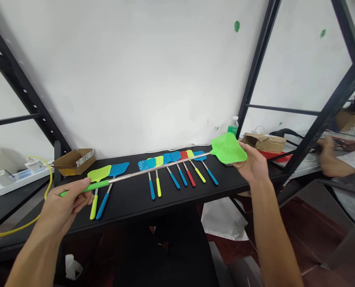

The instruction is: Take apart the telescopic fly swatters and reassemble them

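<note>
A: From the head view, the left hand (68, 201) is closing around the green handle of the long swatter (229, 148), lower left of the frame!

B: And the right hand (253, 161)?

A: It's meeting the mesh head, right of centre; its fingers are partly hidden behind it, so I can't tell whether they're clamping or just supporting.

B: Where's the shaft running?

A: It's stretching across mid-frame, over the black table (129, 203). Beneath, yellow-green and blue swatters (117, 169) are lying left, while a mixed-colour row (183, 155) is fanning out centre.

B: Meanwhile, a bottle (233, 127) is standing behind the mesh.
</note>
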